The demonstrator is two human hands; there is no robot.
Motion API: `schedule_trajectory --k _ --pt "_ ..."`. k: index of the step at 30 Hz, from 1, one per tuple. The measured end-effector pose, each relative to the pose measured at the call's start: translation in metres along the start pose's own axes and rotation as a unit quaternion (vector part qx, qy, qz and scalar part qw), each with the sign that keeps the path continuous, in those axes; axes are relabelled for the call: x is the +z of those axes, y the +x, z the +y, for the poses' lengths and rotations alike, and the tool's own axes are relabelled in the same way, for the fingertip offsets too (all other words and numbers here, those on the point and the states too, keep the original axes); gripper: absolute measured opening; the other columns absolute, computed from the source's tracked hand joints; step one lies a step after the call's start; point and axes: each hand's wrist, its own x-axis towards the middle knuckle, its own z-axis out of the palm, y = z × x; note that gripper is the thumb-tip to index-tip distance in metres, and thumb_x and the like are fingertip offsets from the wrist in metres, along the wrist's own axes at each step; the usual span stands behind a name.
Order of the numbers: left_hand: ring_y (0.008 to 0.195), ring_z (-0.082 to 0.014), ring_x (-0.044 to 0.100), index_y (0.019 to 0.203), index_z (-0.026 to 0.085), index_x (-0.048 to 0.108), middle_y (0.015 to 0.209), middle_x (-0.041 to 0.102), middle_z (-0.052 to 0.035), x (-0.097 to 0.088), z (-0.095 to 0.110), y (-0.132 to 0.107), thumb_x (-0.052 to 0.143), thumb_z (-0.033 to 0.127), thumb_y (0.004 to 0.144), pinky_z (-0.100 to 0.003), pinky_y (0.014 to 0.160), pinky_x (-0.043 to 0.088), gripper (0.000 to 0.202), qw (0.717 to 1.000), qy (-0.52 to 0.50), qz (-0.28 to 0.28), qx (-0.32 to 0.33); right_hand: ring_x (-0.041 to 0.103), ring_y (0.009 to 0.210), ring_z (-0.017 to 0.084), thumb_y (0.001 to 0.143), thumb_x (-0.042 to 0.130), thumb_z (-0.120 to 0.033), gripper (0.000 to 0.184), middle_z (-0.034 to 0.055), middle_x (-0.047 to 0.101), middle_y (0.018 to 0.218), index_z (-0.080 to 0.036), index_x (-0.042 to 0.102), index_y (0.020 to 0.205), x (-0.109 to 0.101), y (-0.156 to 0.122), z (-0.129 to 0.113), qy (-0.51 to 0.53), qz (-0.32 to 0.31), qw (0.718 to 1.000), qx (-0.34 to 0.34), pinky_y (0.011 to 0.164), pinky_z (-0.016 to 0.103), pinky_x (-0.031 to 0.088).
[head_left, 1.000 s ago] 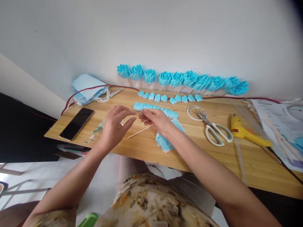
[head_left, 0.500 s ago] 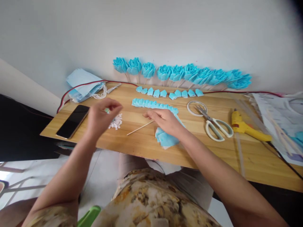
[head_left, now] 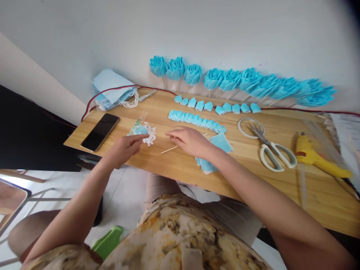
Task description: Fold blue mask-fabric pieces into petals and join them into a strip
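My left hand (head_left: 128, 149) reaches in from the left, its index finger stretched out onto a heap of small white paper bits (head_left: 150, 139); the other fingers are curled loosely. A round light-blue piece (head_left: 140, 129) lies beside these bits. My right hand (head_left: 191, 141) hovers over the middle of the wooden table, thumb and fingers drawn together in a pinch. Whatever it may hold is too small to make out. Beneath it a thin wooden stick (head_left: 169, 150) lies on the tabletop. Light-blue sheets (head_left: 222, 142) are stacked under my right wrist, partly hidden.
Blue flowers on sticks (head_left: 214, 78) lean along the wall. Before them lie folded blue petals (head_left: 200, 105) and an overlapping petal row (head_left: 194, 120). Scissors (head_left: 274, 150), a tape roll (head_left: 242, 131) and a yellow glue gun (head_left: 315, 157) are right; a phone (head_left: 100, 132) and face masks (head_left: 112, 88) left.
My left hand has come down onto the white bits, its index finger now extended. The right hand stays above the stick. The whole view has shifted, placing the table's things further right.
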Motion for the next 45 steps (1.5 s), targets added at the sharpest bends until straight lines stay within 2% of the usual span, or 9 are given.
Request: schedule_trajectory --k 4,9,13,20,25,28,33,40,45 --pt "0.052 -0.0111 0.038 0.125 0.016 0.073 0.054 0.045 0.0044 0.016 -0.01 -0.003 0.05 0.04 0.087 -0.025 0.055 0.031 0.05 0.998 -0.015 0.054 -0.008 0.066 0.104 0.023 0.099 0.044 -0.015 0.034 0.0084 0.073 0.117 -0.023 0.071 0.119 0.008 0.032 0.0 -0.056 0.0 0.998 0.02 0.083 0.033 0.044" --pt "0.051 -0.0099 0.036 0.131 0.01 0.067 0.053 0.043 0.0054 0.032 -0.009 -0.009 0.054 0.038 0.089 -0.025 0.053 0.029 0.052 0.976 -0.195 0.092 -0.024 0.067 0.101 0.023 0.097 0.05 -0.018 0.026 0.0086 0.075 0.113 -0.02 0.074 0.107 0.022 0.081 -0.001 -0.103 -0.017 0.994 0.028 0.076 0.031 0.042" --pt "0.048 -0.008 0.031 0.131 0.009 0.066 0.051 0.041 0.0066 0.031 -0.001 -0.017 0.06 0.038 0.087 -0.024 0.049 0.023 0.054 0.95 -0.296 0.086 -0.055 0.068 0.096 0.024 0.095 0.057 -0.023 0.02 0.0102 0.076 0.107 -0.019 0.075 0.102 0.026 0.097 -0.009 -0.143 -0.049 0.988 0.041 0.071 0.031 0.042" --pt "0.045 -0.0064 0.03 0.135 0.005 0.06 0.046 0.04 0.0079 0.03 0.002 -0.012 0.067 0.031 0.083 -0.022 0.048 0.019 0.058 0.873 -0.476 0.056 -0.092 0.068 0.099 0.026 0.096 0.042 -0.008 0.03 0.0186 0.073 0.112 -0.01 0.07 0.107 0.026 0.092 -0.019 -0.214 -0.08 0.973 0.039 0.07 0.032 0.04" --pt "0.042 -0.0063 0.03 0.132 0.003 0.06 0.044 0.042 0.0078 0.033 0.003 -0.002 0.066 0.024 0.082 -0.021 0.046 0.019 0.055 0.832 -0.544 0.033 -0.101 0.066 0.094 0.02 0.095 0.051 -0.018 0.019 0.0098 0.075 0.107 -0.016 0.069 0.099 0.018 0.082 -0.001 -0.072 -0.032 0.995 0.053 0.074 0.029 0.039" --pt "0.041 -0.0064 0.03 0.131 0.003 0.061 0.044 0.042 0.0075 0.035 0.004 0.001 0.066 0.022 0.082 -0.021 0.045 0.018 0.053 0.821 -0.561 0.014 -0.105 0.063 0.088 0.016 0.093 0.055 -0.019 0.014 0.0063 0.074 0.099 -0.016 0.068 0.095 0.011 0.075 0.002 0.007 0.015 0.999 0.035 0.075 0.027 0.038" --pt "0.041 -0.0068 0.031 0.127 0.006 0.064 0.044 0.043 0.0072 0.038 0.005 0.005 0.066 0.023 0.083 -0.021 0.045 0.02 0.048 0.814 -0.572 -0.004 -0.095 0.06 0.084 0.015 0.092 0.055 -0.019 0.012 0.0043 0.072 0.094 -0.017 0.066 0.091 0.008 0.066 -0.011 0.047 0.033 0.998 -0.006 0.075 0.026 0.037" --pt "0.041 -0.0065 0.031 0.125 0.006 0.066 0.044 0.043 0.007 0.039 0.006 0.008 0.065 0.023 0.085 -0.022 0.045 0.022 0.044 0.812 -0.577 -0.008 -0.088 0.059 0.089 0.017 0.097 0.05 -0.017 0.016 0.0065 0.07 0.099 -0.016 0.066 0.094 0.009 0.063 -0.023 -0.044 0.026 0.999 -0.007 0.074 0.028 0.034" --pt "0.04 -0.0065 0.03 0.12 0.007 0.069 0.043 0.042 0.0072 0.038 0.008 0.008 0.064 0.02 0.084 -0.022 0.045 0.022 0.038 0.797 -0.598 -0.009 -0.084 0.058 0.09 0.019 0.101 0.045 -0.018 0.025 0.0088 0.07 0.099 -0.015 0.069 0.097 0.016 0.061 -0.025 -0.132 0.045 0.99 -0.026 0.07 0.031 0.031"
